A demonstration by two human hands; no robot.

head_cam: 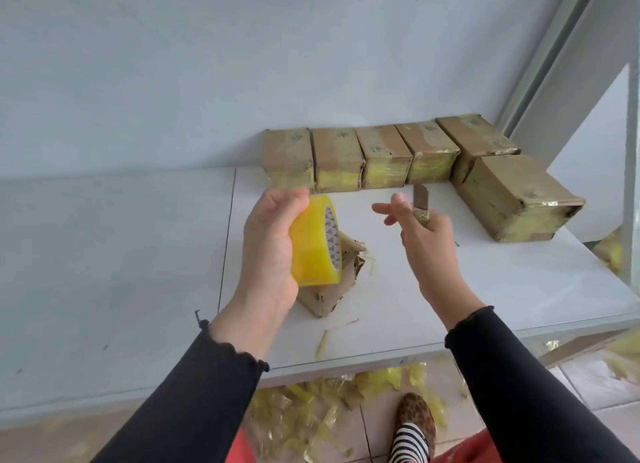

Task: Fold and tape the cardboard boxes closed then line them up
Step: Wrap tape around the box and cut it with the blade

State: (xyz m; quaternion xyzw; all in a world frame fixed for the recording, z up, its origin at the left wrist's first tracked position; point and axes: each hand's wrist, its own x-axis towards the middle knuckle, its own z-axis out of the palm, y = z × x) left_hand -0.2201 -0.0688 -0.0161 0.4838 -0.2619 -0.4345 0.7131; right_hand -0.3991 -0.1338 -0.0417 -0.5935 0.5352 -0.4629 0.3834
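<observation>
Head view: surface
Left hand: grips tape
Right hand: grips knife, forefingers extended
Boxes: row at 12 o'clock

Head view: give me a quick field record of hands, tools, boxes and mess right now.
left hand: grips the yellow tape roll above the unsealed box
right hand: holds a utility knife, blade up, index and middle fingers extended
unsealed box: lies tilted on the white table, partly hidden by the roll
taped boxes: five in a row by the wall, a sixth in front of the right end
mess: tape scraps on the floor
</observation>
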